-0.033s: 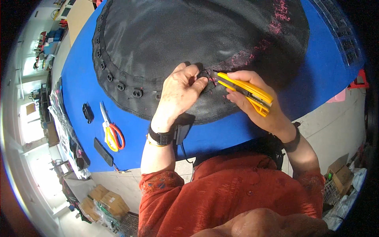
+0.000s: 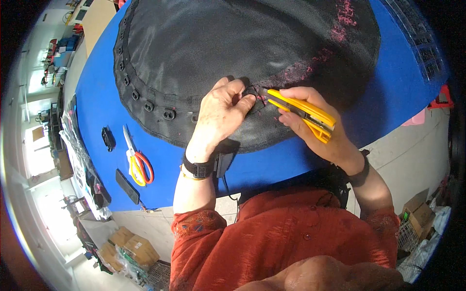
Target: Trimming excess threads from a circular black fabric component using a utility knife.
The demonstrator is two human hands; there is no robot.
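Note:
A large round black mesh mat lies over a blue tabletop, black plastic loops set along its left and near rim. My left hand rests on the near rim, thumb and curled fingers pinching a bit of the mat's edge; what exactly lies in the pinch is partly hidden. From the right, my right hand grips a yellow utility knife. Its blade end points left, close to my left thumb and fingertips. Pink thread scraps trail along the mat's right side down to the blade.
On the blue table, left of my left arm, lie scissors with red and yellow handles, a small black item and a dark flat bar. Plastic-wrapped goods line the left edge. Cardboard boxes stand on the floor.

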